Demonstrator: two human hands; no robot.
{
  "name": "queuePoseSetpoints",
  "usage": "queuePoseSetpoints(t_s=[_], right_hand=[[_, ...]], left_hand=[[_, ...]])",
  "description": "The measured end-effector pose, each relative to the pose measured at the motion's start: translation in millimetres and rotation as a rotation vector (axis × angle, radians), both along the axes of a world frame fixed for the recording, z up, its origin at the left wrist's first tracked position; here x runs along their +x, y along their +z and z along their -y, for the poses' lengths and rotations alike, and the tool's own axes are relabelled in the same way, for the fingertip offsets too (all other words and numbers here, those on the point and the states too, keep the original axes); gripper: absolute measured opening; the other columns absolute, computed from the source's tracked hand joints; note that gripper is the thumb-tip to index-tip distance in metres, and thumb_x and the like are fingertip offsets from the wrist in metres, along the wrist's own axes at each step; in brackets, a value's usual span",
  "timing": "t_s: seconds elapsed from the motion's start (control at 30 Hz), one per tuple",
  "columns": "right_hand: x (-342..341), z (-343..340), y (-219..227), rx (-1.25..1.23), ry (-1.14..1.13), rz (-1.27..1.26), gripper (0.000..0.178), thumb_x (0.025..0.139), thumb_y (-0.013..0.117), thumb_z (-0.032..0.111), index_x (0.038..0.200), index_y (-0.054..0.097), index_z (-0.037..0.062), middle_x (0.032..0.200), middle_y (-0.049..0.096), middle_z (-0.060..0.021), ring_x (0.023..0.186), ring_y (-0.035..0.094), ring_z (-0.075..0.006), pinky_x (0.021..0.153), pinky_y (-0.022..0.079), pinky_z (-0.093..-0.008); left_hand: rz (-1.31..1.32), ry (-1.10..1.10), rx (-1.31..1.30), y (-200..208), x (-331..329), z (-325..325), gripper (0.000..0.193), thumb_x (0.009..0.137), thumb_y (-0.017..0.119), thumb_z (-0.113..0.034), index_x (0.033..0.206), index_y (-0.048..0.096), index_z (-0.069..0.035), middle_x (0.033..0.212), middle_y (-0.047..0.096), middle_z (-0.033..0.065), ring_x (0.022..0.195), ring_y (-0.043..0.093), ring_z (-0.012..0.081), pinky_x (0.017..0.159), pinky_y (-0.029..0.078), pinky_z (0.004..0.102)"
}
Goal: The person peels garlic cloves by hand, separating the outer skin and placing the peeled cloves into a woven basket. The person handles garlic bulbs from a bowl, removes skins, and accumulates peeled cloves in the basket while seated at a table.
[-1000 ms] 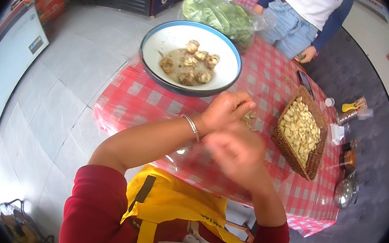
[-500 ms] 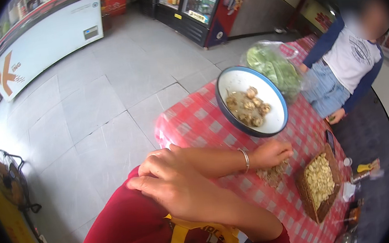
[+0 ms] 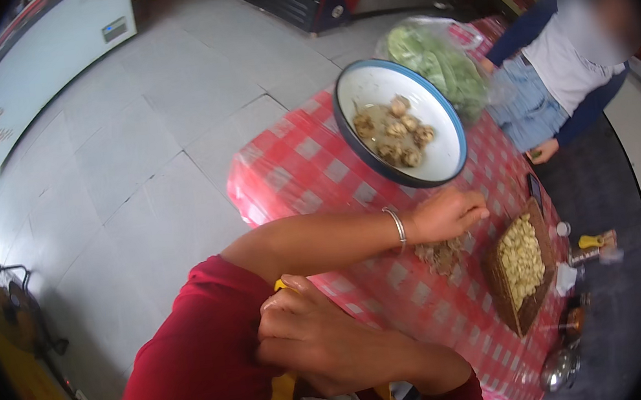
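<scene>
Red left sleeve lay at the curled right hand, whose grip was indeterminable, while the loosely clenched left hand hung near dry husks on the desk; sleeve adjustment seemed in hand, next requiring right-hand withdrawal.

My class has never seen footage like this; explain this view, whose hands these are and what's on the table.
No machine here: these are one person's bare hands. Every picture comes from a fisheye camera on that person's head, looking down, so straight edges bend. The left hand, with a bracelet at the wrist, is over the checked tablecloth near a pile of peelings; the right hand is curled at the left red sleeve. I can't make out anything held. On the cloth are a blue-rimmed bowl of what look like garlic bulbs, a basket of pale cloves and a bag of green leaves.
</scene>
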State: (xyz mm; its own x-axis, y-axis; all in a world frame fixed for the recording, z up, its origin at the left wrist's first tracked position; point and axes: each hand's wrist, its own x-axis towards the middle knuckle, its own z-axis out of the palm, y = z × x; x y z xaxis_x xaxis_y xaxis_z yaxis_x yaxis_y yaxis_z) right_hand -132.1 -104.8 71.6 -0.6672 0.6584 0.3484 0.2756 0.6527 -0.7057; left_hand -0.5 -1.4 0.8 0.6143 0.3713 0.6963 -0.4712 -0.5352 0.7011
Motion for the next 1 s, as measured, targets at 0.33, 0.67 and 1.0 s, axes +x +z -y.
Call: queuePoseSetpoints(t_s=[0.33, 0.67, 1.0], right_hand=[[125, -96, 49, 0.131, -0.912, 0.043, 0.018, 0.079, 0.056, 0.0, 0.096, 0.061, 0.0015, 0.094, 0.059, -0.0086, 0.089, 0.058, -0.0201, 0.079, 0.045, -0.0326], [198, -185, -12, -0.08, -0.75, 0.915, 0.052, 0.071, 0.049, -0.011, 0.117, 0.058, 0.0122, 0.116, 0.056, -0.016, 0.107, 0.054, -0.0327, 0.09, 0.043, -0.0383], [172, -132, 48, 0.35, -1.171, 1.032, 0.024, 0.072, 0.061, 0.013, 0.094, 0.063, 0.0053, 0.092, 0.058, -0.0156, 0.081, 0.06, -0.0346, 0.071, 0.049, -0.0439]], left_hand=[[0.293, 0.11, 0.113, -22, 11, -1, 0.015, 0.083, 0.053, -0.015, 0.089, 0.057, -0.001, 0.074, 0.06, 0.0185, 0.073, 0.058, 0.0393, 0.067, 0.046, 0.0457], [-0.214, -0.076, 0.161, -17, -1, -3, 0.031, 0.074, 0.063, -0.017, 0.103, 0.06, -0.007, 0.105, 0.06, 0.0175, 0.099, 0.056, 0.0358, 0.084, 0.045, 0.0447], [-0.363, -0.128, 0.18, -2, -1, 3, 0.027, 0.077, 0.057, -0.012, 0.103, 0.06, -0.006, 0.091, 0.063, 0.0193, 0.087, 0.059, 0.038, 0.077, 0.046, 0.0461]])
